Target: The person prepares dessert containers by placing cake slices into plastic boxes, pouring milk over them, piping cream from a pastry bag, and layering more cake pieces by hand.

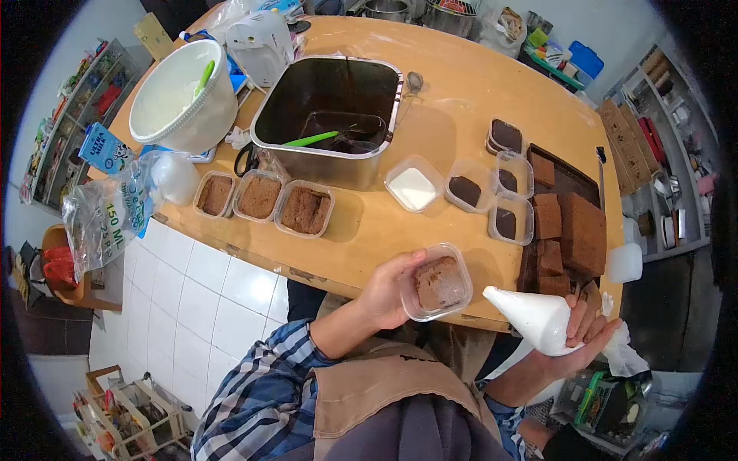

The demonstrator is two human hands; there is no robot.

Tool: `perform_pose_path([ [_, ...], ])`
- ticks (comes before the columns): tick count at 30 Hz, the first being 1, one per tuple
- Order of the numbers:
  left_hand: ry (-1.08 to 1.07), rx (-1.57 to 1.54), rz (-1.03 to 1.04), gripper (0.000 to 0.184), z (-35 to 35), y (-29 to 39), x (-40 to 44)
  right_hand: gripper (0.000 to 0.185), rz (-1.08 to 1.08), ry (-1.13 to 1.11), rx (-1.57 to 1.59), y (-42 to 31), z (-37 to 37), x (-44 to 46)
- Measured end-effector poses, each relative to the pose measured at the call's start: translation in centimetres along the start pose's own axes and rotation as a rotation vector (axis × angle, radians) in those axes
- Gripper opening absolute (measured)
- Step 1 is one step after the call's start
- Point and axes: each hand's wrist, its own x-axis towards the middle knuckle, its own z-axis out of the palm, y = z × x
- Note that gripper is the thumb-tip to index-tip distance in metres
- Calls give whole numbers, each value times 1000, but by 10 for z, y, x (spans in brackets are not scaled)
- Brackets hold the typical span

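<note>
My left hand (390, 290) grips a clear square plastic cup (459, 301) by its side, tilted toward me, with a piece of brown cake (438, 283) inside. In my right hand (586, 326) is a white piping bag (530, 315), its body squeezed between the fingers and its tip pointing left at the cup, a short gap away. The bag's twisted end hangs below the hand. Close beyond the cup stands a tub with white cream (415, 188). Cups with a dark layer, such as this one (470, 190), sit to its right.
A large metal pan (265, 115) of dark chocolate with a green spatula (311, 139) and a white bowl (223, 127) of cream stand at the back left. Three cake-filled cups (305, 209) line the front edge. Cake blocks (582, 234) lie on a dark tray (576, 180) at right.
</note>
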Motion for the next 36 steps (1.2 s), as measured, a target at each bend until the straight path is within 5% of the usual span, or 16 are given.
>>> perform_pose_path([
  [5, -7, -107, -57, 70, 3, -6, 5, 46, 33, 9, 41, 6, 2, 0],
  [8, -243, -373, -164, 76, -8, -9, 6, 46, 50, -26, 33, 7, 1, 0],
  [11, -43, -226, -163, 75, -3, -12, 8, 46, 2, 0, -17, 6, 8, -3],
  [22, 115, -67, 80, 43, 9, -27, 9, 41, -528, -149, -486, 17, 32, -38],
  [26, 88, -14, 110, 47, 7, -32, 10, 43, -521, -424, -511, 23, 21, -38],
  [36, 112, 4, 154, 51, 11, -32, 6, 44, -506, -473, -539, 28, 23, -41],
])
